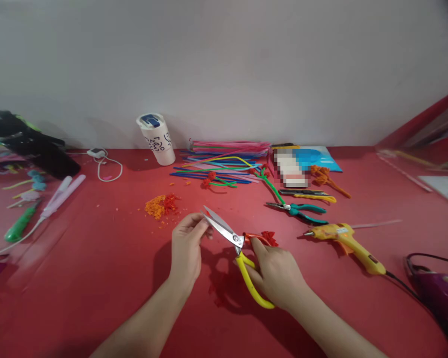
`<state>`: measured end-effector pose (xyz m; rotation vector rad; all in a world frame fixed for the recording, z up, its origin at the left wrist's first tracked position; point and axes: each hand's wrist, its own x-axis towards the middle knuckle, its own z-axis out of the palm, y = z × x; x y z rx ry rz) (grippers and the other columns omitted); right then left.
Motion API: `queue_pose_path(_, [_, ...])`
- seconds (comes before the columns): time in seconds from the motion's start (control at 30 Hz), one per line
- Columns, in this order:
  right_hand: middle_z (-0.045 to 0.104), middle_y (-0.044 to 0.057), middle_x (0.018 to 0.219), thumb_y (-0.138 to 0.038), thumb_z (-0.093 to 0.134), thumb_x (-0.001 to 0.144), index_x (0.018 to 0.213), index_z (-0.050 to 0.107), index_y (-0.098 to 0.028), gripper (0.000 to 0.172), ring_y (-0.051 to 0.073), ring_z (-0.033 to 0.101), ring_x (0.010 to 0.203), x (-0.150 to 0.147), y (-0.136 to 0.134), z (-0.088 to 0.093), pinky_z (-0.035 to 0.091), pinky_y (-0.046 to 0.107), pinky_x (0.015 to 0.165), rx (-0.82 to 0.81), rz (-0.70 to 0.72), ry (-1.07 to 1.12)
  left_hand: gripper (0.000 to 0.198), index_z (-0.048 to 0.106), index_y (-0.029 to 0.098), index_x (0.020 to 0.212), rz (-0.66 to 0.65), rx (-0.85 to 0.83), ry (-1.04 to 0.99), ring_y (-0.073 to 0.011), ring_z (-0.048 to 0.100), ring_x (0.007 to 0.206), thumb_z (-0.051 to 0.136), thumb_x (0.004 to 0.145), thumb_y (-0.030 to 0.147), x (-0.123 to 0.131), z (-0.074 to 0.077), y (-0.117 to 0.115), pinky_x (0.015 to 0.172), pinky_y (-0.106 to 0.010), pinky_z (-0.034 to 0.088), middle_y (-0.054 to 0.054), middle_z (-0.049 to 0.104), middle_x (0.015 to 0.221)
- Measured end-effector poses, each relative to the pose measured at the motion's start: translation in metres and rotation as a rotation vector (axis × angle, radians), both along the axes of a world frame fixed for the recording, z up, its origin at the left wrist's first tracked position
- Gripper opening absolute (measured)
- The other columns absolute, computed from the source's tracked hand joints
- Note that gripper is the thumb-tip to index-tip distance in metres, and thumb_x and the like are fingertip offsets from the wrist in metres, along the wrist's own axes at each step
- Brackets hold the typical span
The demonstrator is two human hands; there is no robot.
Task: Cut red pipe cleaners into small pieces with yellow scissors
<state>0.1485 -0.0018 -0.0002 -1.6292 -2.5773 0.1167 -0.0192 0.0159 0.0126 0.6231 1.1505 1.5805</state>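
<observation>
My right hand [278, 273] is closed around the handles of scissors [224, 228], whose yellow and red grips show by the fingers. The blades point up and left, slightly apart. At their tips, my left hand [188, 243] pinches a small red piece [208, 213] that lies partly behind the blade, so its kind is hard to make out. A frilly red bundle [270, 238] shows just beyond my right hand; whether the hand touches it, I cannot tell. Left of the blades lies a pile of orange clippings [156, 207] with red clippings [170, 203] beside it.
Pipe cleaners [224, 149] lie along the wall beside a white tumbler [157, 139]. To the right are teal-handled pliers [298, 210], a utility knife [300, 192] and a yellow glue gun [351, 243]. A pink hair straightener [62, 196] and a black bottle [37, 146] are at left.
</observation>
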Motion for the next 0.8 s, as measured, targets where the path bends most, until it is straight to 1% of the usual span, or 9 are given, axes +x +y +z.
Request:
queue_pose_path(0.2, [0.057,0.003,0.053,-0.043,0.034,0.080,0.079,0.044,-0.017,0.028,0.016,0.051,0.045,-0.0012,-0.0006,0.0003,0.013,0.025,0.044,-0.016,-0.001,-0.008,0.002,0.060,0.016,0.066,-0.006,0.013,-0.008,-0.0051,0.048,0.048,0.060,0.064,0.017,0.0016,0.0016,-0.0001,0.049,-0.017,0.038,0.003,0.056,0.056])
queue_pose_path(0.47, [0.056,0.002,0.050,-0.045,0.031,0.080,0.076,0.043,-0.017,0.031,0.015,0.051,0.042,-0.0006,-0.0002,-0.0035,0.012,0.025,0.043,0.029,0.005,-0.012,0.003,0.060,0.015,0.066,-0.021,-0.001,-0.003,-0.0045,0.047,0.049,0.059,0.065,0.018,0.0006,0.0028,-0.0005,0.049,-0.017,0.037,0.003,0.055,0.058])
queue_pose_path(0.8, [0.056,0.003,0.049,-0.047,0.030,0.081,0.075,0.045,-0.016,0.034,0.016,0.051,0.042,-0.0015,-0.0006,-0.0030,0.013,0.025,0.042,0.023,0.004,-0.004,0.003,0.059,0.015,0.066,-0.038,0.010,0.005,-0.0047,0.047,0.050,0.058,0.066,0.017,0.0015,0.0043,-0.0009,0.049,-0.016,0.037,0.003,0.055,0.058])
